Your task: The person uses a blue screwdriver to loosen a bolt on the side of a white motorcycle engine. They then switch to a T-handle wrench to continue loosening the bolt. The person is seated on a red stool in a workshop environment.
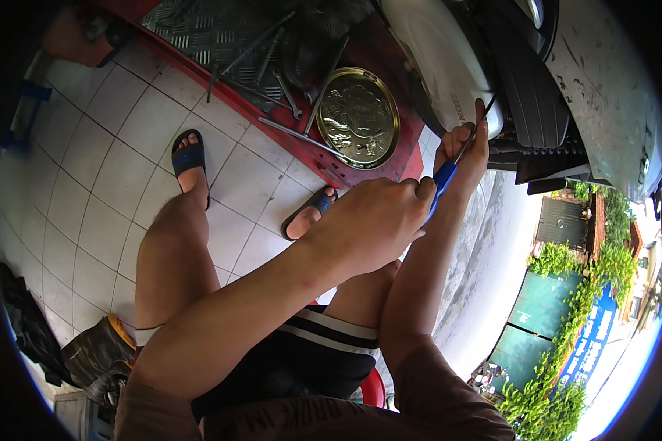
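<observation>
My left hand (390, 217) is closed around the blue handle of a screwdriver (443, 180). Farther up, my right hand (467, 151) steadies the thin shaft between its fingers, its index finger stretched along it. The shaft points up to the side of a motorbike, and its tip reaches the gap between a pale rounded cover (438, 55) and a dark ribbed panel (529, 95). Exactly what the tip touches I cannot make out.
A round gold embossed tray (358, 117) lies on a red metal platform (279, 140) beside several wrenches (287, 95) and rods. White floor tiles (103, 198) spread at left. A dark bag (99, 353) sits lower left. A greyish body panel (610, 95) hangs at upper right.
</observation>
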Demonstrator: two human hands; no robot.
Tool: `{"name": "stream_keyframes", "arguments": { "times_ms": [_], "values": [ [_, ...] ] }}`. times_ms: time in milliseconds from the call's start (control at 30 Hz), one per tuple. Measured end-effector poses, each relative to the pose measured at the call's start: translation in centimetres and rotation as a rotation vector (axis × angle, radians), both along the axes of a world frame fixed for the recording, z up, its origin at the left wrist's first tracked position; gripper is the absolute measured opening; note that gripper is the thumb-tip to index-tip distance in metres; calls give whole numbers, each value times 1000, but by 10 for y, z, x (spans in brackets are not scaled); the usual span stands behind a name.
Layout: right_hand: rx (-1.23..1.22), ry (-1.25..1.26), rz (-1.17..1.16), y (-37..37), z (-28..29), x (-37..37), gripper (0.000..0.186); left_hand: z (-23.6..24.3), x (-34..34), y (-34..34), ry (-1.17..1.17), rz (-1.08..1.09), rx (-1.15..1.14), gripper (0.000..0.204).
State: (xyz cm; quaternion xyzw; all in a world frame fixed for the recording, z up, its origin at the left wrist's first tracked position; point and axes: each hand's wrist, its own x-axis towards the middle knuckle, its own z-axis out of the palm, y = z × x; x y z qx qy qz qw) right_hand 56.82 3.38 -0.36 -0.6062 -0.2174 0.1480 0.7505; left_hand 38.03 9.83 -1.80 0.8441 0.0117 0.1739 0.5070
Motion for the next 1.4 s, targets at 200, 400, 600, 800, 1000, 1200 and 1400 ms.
{"name": "stream_keyframes", "arguments": {
  "times_ms": [200,400,600,800,1000,1200,1400],
  "values": [
    [19,-5,-29,1,-5,4,43,-2,0,0,-15,-3,4,43],
    [-27,-3,-71,4,0,-2,42,-2,0,0,-9,-5,28,45],
    [-46,-14,-151,3,4,0,39,1,-1,-3,16,-62,32,53],
    [-6,-70,-147,-5,5,17,35,3,1,-15,-27,-47,38,58],
    [-181,-104,-216,-6,17,17,36,2,6,-22,-101,-56,-253,50],
    [97,342,247,-18,25,8,33,9,10,-32,-17,-312,-1069,30],
    [559,413,757,-48,-15,-37,45,10,17,-40,-104,-641,-1785,39]
  ]
}}
